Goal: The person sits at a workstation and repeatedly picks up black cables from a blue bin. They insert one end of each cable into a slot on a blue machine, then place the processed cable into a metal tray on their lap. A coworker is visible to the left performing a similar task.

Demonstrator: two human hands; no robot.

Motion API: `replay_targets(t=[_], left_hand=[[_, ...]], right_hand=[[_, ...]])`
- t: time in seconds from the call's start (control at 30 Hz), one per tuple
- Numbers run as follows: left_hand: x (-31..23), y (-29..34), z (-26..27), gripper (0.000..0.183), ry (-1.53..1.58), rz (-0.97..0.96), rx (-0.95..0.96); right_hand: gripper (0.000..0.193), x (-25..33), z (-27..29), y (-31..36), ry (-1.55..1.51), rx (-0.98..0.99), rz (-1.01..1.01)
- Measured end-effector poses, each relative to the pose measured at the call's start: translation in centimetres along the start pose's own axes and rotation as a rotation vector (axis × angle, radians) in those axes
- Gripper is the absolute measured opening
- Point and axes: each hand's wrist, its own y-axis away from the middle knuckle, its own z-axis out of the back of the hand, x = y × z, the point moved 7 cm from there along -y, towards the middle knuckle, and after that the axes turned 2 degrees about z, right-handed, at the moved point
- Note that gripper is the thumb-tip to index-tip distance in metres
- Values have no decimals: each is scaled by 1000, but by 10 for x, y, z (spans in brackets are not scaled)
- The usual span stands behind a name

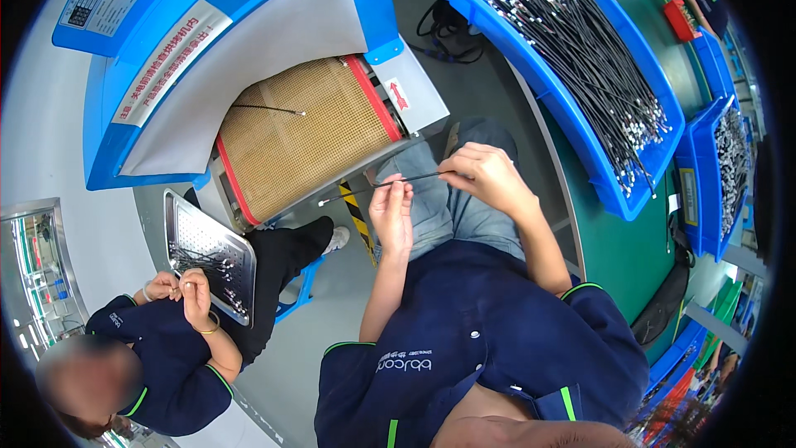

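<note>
A thin black cable (352,194) with a small pale connector at its left end stretches between my two hands, above my lap. My left hand (392,214) pinches it partway along, fingertips pressed together. My right hand (487,178) is closed on the cable further right, where the fingers hide its other end. Ahead of my hands is a tan mesh conveyor belt (307,141) with red edges, coming out of a blue machine (240,21). On the belt lies another thin dark cable (269,108), apart from my hands.
To the right, a blue bin (485,21) full of black cables stands on a green table (609,245); a second blue bin (705,174) sits beyond it. At the left, a seated co-worker (170,365) handles cables over a perforated metal tray (211,228).
</note>
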Motion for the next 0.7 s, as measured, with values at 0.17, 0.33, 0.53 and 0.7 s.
replay_targets(t=[0.17,0.33,0.53,0.7], left_hand=[[-18,-5,24,18,-7,-95,-57],[-22,-8,35,17,40,-114,-89],[-26,-8,34,14,19,-127,-83],[-28,-6,32,14,25,-130,-76]], right_hand=[[13,-19,16,8,-18,-15,-69],[15,-30,16,14,-157,-14,-182],[14,-30,17,14,-214,-41,-199],[12,-28,19,15,-260,-70,-184]])
